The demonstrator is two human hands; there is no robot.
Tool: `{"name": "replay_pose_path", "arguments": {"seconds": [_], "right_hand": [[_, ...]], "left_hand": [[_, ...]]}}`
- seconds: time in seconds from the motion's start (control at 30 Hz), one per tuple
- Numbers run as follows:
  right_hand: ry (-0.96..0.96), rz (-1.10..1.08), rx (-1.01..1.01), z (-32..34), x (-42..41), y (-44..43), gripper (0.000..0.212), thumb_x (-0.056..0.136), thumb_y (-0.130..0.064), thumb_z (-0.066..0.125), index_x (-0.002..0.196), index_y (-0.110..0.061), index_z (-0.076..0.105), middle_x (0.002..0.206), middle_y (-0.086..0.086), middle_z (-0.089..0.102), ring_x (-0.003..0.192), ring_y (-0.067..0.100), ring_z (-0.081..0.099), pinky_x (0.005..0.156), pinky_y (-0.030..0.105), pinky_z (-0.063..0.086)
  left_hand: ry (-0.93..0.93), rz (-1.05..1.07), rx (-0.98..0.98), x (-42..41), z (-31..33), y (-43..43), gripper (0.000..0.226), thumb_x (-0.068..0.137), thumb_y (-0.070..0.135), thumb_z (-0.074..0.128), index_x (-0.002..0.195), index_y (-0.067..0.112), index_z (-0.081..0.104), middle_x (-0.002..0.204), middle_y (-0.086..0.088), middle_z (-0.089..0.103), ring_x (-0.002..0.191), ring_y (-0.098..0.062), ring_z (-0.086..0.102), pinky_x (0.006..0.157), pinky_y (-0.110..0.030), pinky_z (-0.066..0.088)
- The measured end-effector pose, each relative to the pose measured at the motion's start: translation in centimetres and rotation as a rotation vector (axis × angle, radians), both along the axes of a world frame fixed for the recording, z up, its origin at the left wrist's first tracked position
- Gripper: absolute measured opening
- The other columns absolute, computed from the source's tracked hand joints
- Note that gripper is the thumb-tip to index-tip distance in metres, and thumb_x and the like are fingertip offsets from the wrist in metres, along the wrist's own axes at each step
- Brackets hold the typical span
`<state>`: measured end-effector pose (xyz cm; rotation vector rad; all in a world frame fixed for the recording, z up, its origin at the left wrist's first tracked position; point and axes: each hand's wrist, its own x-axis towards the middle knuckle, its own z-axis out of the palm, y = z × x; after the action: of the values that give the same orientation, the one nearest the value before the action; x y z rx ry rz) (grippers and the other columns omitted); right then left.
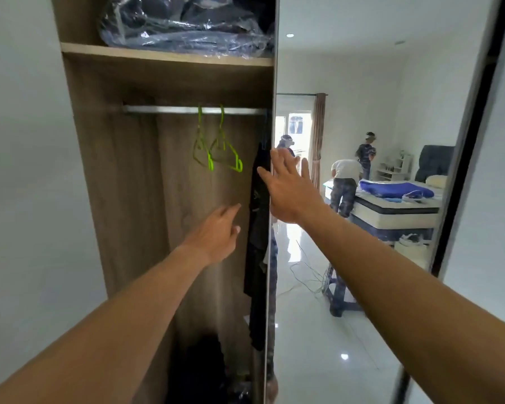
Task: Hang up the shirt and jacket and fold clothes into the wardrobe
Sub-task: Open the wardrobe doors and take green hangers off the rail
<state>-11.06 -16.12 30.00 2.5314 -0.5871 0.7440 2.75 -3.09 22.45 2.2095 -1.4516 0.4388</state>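
Observation:
The wooden wardrobe (123,176) stands open in front of me, with a metal rail (164,109) across it. Two empty green hangers (216,147) hang on the rail. A dark garment (258,243) hangs at the right end, half hidden by the mirrored sliding door (362,316). My right hand (289,191) is flat with spread fingers against the edge of that door. My left hand (216,234) reaches into the wardrobe below the hangers, fingers loosely extended, holding nothing.
A plastic-wrapped bundle of dark clothes (187,21) lies on the top shelf (164,55). Dark things (207,368) lie on the wardrobe floor. The mirror reflects a bed with blue cloth (397,191) and other people in the room.

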Motion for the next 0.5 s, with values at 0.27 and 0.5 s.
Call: {"name": "replay_pose_path", "arguments": {"seconds": [0.27, 0.5], "right_hand": [[-0.029, -0.016, -0.111, -0.2, 0.3, -3.9, 0.071, 0.079, -0.034, 0.074, 0.144, -0.025, 0.048, 0.165, 0.016, 0.013, 0.151, 0.042, 0.010, 0.116, 0.068, 0.017], [-0.008, -0.026, -0.122, 1.2, -0.8, -3.7, 0.060, 0.082, -0.027, 0.067, 0.140, -0.032, 0.051, 0.163, 0.016, 0.015, 0.149, 0.042, 0.013, 0.118, 0.067, 0.014]], "left_hand": [[0.603, -0.131, -0.101, -1.7, -1.5, -7.7, 0.056, 0.088, 0.010, 0.039, 0.141, 0.025, 0.048, 0.127, -0.005, 0.064, 0.116, -0.027, 0.060, 0.100, -0.039, 0.050], [0.877, -0.113, -0.246, -3.5, -2.3, -9.3, 0.028, 0.096, 0.009, 0.046, 0.116, 0.020, 0.062, 0.110, -0.005, 0.065, 0.100, -0.025, 0.064, 0.093, -0.048, 0.056]]}}
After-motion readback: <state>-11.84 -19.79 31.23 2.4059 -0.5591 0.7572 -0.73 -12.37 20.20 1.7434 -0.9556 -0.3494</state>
